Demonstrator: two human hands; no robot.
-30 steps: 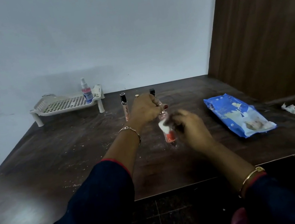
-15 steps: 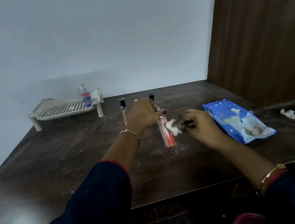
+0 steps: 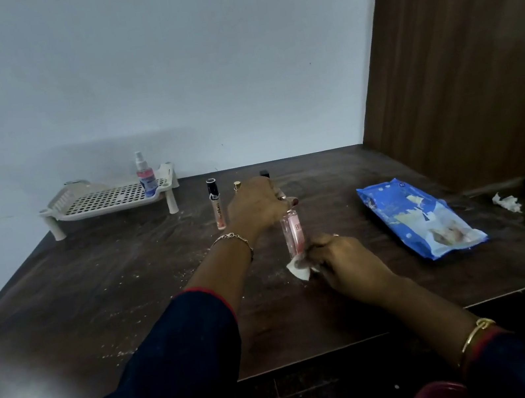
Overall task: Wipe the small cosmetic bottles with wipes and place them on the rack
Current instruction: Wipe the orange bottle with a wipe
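Your left hand grips the pink bottle by its top, upright, leaving the body free for wiping. Your right hand pinches the wipe at the base, apparently touching. The rack is well apart.

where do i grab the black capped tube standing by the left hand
Pinch the black-capped tube at its mid-body, from the rack side: it stands upright and slim, and the left hand, gripping the pink bottle, crowds its other side.
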